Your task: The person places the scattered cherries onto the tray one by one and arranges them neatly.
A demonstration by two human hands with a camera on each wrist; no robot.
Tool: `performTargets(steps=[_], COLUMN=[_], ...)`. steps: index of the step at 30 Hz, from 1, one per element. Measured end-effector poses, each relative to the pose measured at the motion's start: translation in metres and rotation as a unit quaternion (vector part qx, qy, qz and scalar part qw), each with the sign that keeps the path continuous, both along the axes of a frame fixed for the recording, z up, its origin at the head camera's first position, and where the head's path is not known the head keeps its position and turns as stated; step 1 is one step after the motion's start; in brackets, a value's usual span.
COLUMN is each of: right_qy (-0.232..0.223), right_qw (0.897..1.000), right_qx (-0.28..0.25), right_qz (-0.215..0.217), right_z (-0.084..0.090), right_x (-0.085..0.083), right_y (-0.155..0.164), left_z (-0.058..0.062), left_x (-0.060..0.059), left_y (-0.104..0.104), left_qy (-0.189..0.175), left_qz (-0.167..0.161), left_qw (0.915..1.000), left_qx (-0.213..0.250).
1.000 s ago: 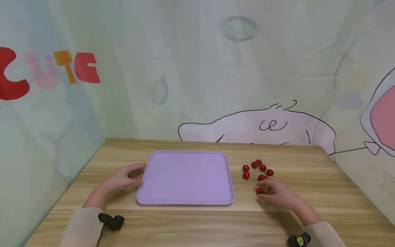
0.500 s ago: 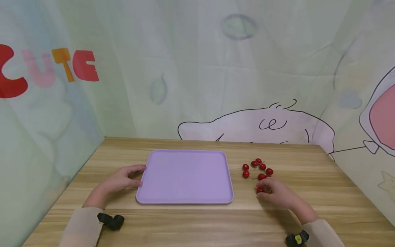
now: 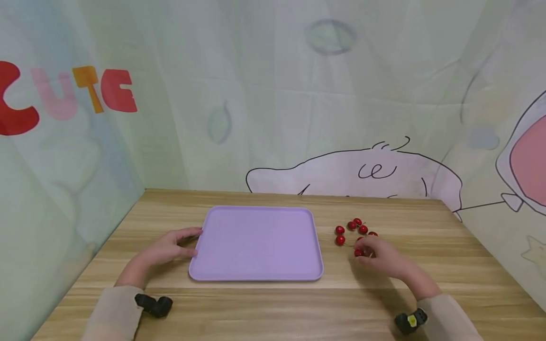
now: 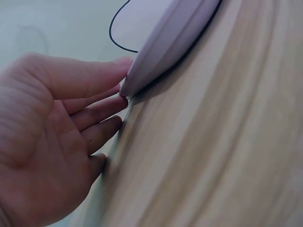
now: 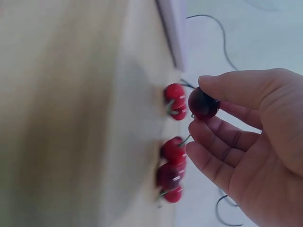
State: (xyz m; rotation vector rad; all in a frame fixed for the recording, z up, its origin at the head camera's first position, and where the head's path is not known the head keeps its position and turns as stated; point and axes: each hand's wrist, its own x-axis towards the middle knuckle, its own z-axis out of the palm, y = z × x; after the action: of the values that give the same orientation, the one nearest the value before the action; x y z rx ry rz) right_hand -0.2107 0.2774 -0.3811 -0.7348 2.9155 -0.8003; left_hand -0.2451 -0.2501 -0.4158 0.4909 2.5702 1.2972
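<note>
My right hand (image 3: pixel 387 258) pinches a dark red cherry (image 5: pixel 203 103) between thumb and fingertips, held up off the table on the right. Several other red cherries (image 3: pixel 351 226) with thin stems lie in a loose ring just beyond it; my fingers hide part of the nearest ones. A purple rectangular tray (image 3: pixel 256 244) lies flat in the middle with nothing on it. At its left side my left hand (image 3: pixel 168 246) touches the edge with thumb and fingertips, the fingers spread and relaxed. In the left wrist view the fingertips (image 4: pixel 124 101) meet the tray's rim.
The wood-grain table (image 3: pixel 273 310) runs back to a printed cloth (image 3: pixel 264 94) with cartoon drawings and coloured letters. Cloth also borders the table at left and right. A small dark device (image 3: pixel 153 305) is strapped at each wrist.
My right hand has lifted the cherry from the table's near side of the ring and moved slightly up and away. My left hand and the tray stay put.
</note>
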Motion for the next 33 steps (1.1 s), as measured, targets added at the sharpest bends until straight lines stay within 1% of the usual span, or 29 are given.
performTargets(steps=[6,11,16,19,23,27,33], right_qy=[0.005,0.006,0.003,0.003,0.005,0.005,0.019], right_qw=[1.000,1.000,1.000,1.000,1.000,0.999,0.996], right_qx=[0.002,0.005,0.007,0.006,-0.002,-0.021,-0.058], right_qz=[-0.008,-0.002,0.002,0.013,0.024,0.036,0.058], right_z=[0.023,0.040,0.052,0.058,0.067,0.071,0.064], right_x=[-0.012,-0.025,-0.037,-0.043,-0.048,-0.054,-0.070], right_y=[-0.015,-0.034,-0.058,-0.073,-0.094,-0.115,-0.148], left_z=[-0.001,-0.003,-0.004,-0.004,-0.005,-0.006,-0.007], left_x=[0.000,-0.001,-0.002,-0.001,0.000,0.001,0.001], left_y=[0.000,-0.001,-0.002,-0.002,-0.001,-0.001,-0.003], left_qy=[0.006,-0.004,-0.002,0.002,0.010,0.010,0.013], left_qz=[-0.002,0.003,0.006,0.006,-0.001,0.000,0.003], left_qw=[1.0000,0.9999,0.9999,0.9999,0.9998,0.9998,0.9997], left_qx=[0.002,0.010,0.014,0.016,0.019,0.020,0.021])
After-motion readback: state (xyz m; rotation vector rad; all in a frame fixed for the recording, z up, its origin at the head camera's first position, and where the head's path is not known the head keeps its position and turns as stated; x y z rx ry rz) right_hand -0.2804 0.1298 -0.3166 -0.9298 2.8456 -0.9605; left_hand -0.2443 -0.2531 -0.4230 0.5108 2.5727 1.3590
